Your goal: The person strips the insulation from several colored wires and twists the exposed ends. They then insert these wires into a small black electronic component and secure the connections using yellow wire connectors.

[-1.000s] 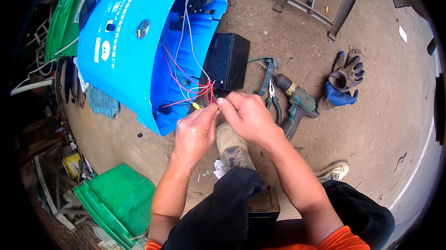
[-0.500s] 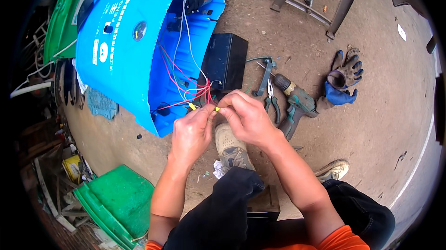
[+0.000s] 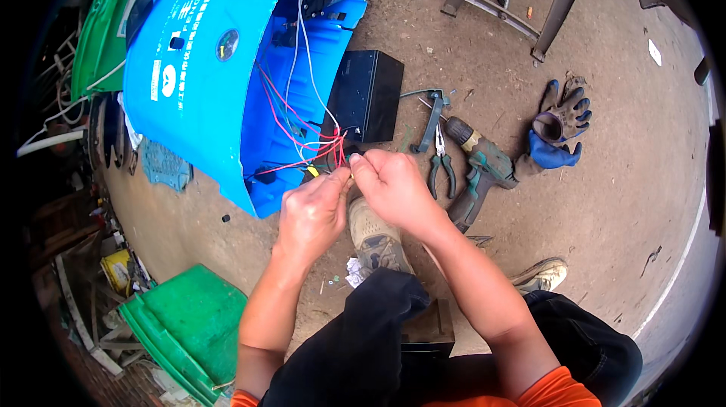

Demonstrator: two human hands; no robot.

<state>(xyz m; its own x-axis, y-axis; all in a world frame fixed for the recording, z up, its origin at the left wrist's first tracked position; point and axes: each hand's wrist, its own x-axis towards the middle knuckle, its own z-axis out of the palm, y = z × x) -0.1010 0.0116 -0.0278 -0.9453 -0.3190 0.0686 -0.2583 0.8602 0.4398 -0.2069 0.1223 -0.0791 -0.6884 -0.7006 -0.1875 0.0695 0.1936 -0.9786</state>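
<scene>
In front of me lies a blue plastic housing (image 3: 189, 67), open on its right side, with a dark pump (image 3: 318, 0) inside. Red, white and grey wires (image 3: 318, 131) run out of it beside a black box (image 3: 367, 89). My left hand (image 3: 314, 210) pinches a wire end at the bundle's lower end; my right hand (image 3: 389, 188) grips the same spot from the right, thumb pressed down, largely hiding a small yellow connector between them. Another yellow connector (image 3: 312, 170) sits just left of my fingers.
Pliers (image 3: 442, 173), a cordless drill (image 3: 484, 169), a green tool (image 3: 431, 123) and work gloves (image 3: 560, 123) lie right of my hands. A metal stool (image 3: 552, 21) stands at upper right, a green plastic panel (image 3: 181, 324) lower left. My shoes (image 3: 374, 241) are below my hands.
Half a second ago a small yellow connector showed between my fingertips; now my right thumb and fingers have closed over it, turning slightly. My left hand stays near the same place.
</scene>
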